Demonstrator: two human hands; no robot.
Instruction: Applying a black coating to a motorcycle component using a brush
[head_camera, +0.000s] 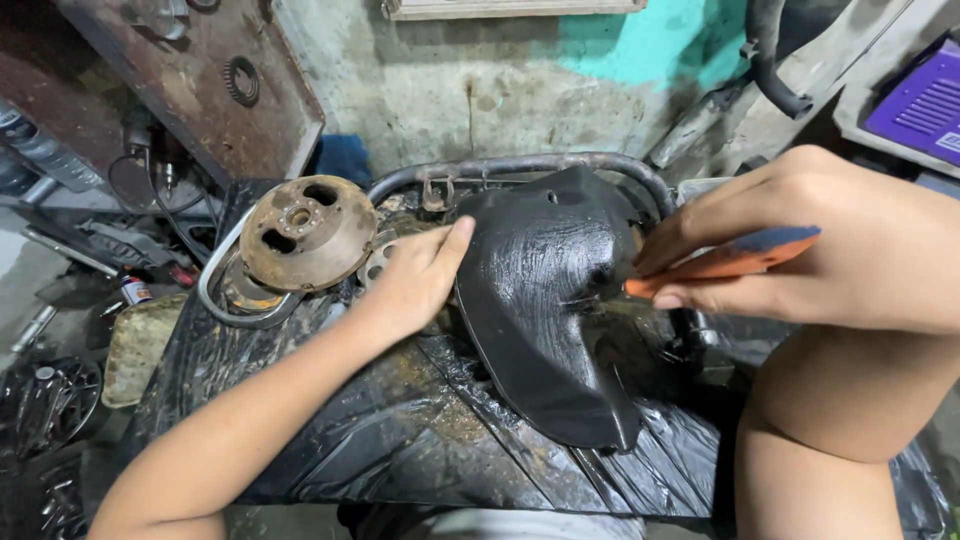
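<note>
A black, greasy curved cover (545, 300) lies on a surface wrapped in black plastic sheet (400, 440). My left hand (415, 275) rests flat against the cover's left edge, thumb up along its rim, steadying it. My right hand (840, 240) grips an orange-handled tool (725, 260) with a blue back part; the tool's tip points at the cover's right side near a dark hole. The working end of the tool is hidden against the black surface.
A rusty round rotor (305, 232) sits left of the cover inside a bent grey metal tube frame (520, 165). Metal parts and tools clutter the floor at the left (60, 400). My bare knee (840, 400) is at the lower right. A stained wall stands behind.
</note>
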